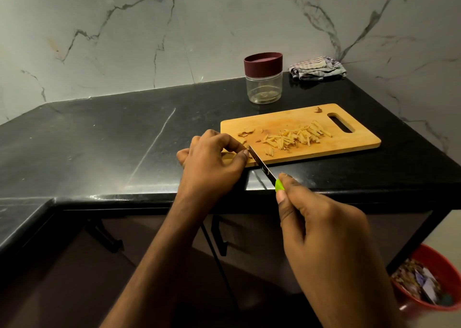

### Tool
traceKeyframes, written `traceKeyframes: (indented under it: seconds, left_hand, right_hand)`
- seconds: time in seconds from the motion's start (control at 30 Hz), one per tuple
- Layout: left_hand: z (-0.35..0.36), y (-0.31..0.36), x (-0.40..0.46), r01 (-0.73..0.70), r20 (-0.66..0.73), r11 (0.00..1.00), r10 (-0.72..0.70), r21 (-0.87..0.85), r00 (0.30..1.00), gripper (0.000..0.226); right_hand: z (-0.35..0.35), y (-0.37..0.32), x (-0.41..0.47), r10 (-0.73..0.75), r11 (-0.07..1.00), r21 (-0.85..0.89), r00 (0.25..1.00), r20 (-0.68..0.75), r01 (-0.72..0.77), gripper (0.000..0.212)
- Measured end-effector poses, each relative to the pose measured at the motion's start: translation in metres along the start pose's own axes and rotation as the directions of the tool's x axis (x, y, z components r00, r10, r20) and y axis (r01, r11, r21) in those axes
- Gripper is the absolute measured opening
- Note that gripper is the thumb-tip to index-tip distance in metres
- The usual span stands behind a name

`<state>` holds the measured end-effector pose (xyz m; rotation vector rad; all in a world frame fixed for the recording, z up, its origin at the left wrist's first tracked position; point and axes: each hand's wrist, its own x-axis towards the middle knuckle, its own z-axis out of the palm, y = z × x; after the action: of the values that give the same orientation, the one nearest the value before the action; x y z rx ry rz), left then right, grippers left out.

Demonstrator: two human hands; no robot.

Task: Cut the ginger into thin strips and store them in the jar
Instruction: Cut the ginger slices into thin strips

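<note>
A small ginger piece, mostly hidden, sits at the near left corner of the cutting board (359,138), pinched under my left hand (212,163) fingers. My right hand (321,227) curls round the green-handled knife (264,169), its blade resting beside those fingers. Cut ginger strips (296,136) lie mid-board. The lidded jar (263,78) stands behind the board near the bench's (99,140) back edge, a folded cloth (318,68) in the back right corner.

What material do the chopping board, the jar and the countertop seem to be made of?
The pale rectangular chopping board looks like wood or bamboo: matte, faint grain. The clear jar with the maroon lid seems plastic, perhaps glass; it is transparent. The black countertop looks like polished stone: glossy, with reflections.
</note>
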<state>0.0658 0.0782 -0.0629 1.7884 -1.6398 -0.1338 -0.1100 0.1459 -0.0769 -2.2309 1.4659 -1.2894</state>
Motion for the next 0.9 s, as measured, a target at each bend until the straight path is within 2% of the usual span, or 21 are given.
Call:
traceKeyframes:
  seconds: [0.27,0.4,0.53,0.63,0.9]
  left_hand:
    - [-0.003,0.001,0.003,0.029,0.024,0.996,-0.027,-0.087,0.999,0.018]
    - [-0.005,0.004,0.003,0.040,0.026,0.998,-0.038,-0.058,0.999,0.016]
    - [-0.006,0.004,0.006,0.096,0.095,0.987,-0.084,-0.128,0.992,0.009]
    - [-0.008,0.006,0.008,0.121,0.144,0.981,-0.099,-0.152,0.985,0.014]
    - [-0.007,0.007,0.004,0.089,0.084,0.988,-0.079,-0.123,0.993,0.018]
  right_hand:
    - [-0.002,0.001,-0.001,0.001,1.000,-0.002,1.000,0.007,-0.001,0.033]
    - [-0.003,0.004,0.000,0.002,1.000,0.006,1.000,0.004,-0.002,0.033]
    - [-0.007,0.005,0.001,0.000,1.000,0.017,1.000,0.023,0.000,0.032]
    - [-0.005,0.004,0.005,0.002,1.000,0.021,1.000,0.021,-0.003,0.033]
    - [-0.003,0.005,0.006,0.024,0.999,-0.036,0.999,0.032,-0.023,0.033]
